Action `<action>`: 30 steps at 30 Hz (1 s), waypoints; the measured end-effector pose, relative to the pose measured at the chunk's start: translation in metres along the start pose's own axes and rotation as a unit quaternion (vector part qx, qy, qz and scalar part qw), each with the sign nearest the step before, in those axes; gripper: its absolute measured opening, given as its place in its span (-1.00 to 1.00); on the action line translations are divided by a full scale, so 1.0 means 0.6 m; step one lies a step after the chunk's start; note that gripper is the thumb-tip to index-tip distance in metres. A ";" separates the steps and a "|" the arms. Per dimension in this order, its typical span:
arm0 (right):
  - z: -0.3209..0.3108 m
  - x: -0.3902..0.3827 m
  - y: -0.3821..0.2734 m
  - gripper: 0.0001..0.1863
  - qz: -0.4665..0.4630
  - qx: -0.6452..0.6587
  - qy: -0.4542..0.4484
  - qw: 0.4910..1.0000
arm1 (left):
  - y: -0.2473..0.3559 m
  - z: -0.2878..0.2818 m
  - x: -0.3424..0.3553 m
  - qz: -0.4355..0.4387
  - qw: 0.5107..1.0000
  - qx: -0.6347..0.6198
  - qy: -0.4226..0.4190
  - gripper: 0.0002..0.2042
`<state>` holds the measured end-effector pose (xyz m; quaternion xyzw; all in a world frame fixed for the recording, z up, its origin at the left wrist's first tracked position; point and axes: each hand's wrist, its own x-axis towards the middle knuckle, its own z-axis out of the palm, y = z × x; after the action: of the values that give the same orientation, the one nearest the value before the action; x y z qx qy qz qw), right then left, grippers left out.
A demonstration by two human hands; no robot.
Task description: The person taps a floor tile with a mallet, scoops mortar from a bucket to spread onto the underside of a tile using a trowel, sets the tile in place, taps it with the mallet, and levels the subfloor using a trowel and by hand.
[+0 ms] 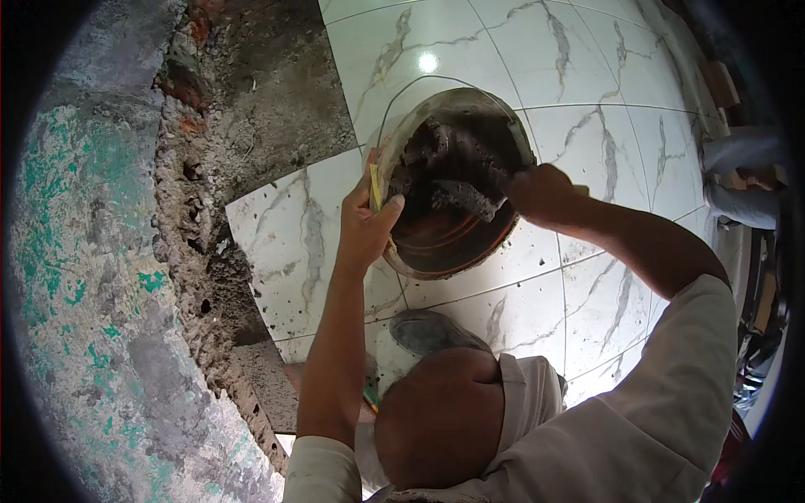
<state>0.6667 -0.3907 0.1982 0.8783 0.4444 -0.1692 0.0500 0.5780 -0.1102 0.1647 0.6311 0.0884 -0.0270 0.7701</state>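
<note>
A bucket [444, 261] of dark wet mix [453, 149] sits on veined white tiles [495, 54], before the person's knee [440, 419]. The left hand [369, 225] grips its rim beside a yellow strip [375, 186] — any print there is too small to tell. The right hand [539, 197] is closed at the opposite rim — seemingly on a trowel [468, 199] dipping into the mix. Leftward lies rough bare ground [281, 109].

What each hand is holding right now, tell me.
Left hand: holding the bucket by its left rim.
Right hand: closed, apparently on a tool handle at the bucket's right side.
</note>
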 end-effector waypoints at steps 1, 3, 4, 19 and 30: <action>0.010 0.004 -0.002 -0.88 0.006 0.000 -0.067 0.998 | -0.005 0.004 0.000 0.000 1.000 0.003 0.005 -0.50; 0.028 0.022 -0.022 -0.87 -0.022 0.004 -0.122 0.992 | -0.008 0.004 -0.009 0.012 1.000 0.001 -0.006 -0.48; 0.029 0.024 -0.029 -0.85 -0.017 0.033 -0.111 0.993 | -0.008 0.008 -0.010 0.014 0.999 0.035 0.021 -0.47; 0.088 0.037 -0.119 -0.62 0.069 0.359 -0.091 0.926 | -0.006 0.026 -0.015 0.057 0.997 0.026 -0.035 -0.42; 0.018 0.018 -0.131 -0.66 0.138 0.454 0.032 0.880 | -0.012 -0.039 -0.004 0.002 0.979 -0.177 0.097 -0.66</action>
<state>0.6073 -0.3379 0.1891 0.8619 0.1944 -0.3159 -0.3457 0.5723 -0.0890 0.1538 0.4847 0.1642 0.0521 0.8576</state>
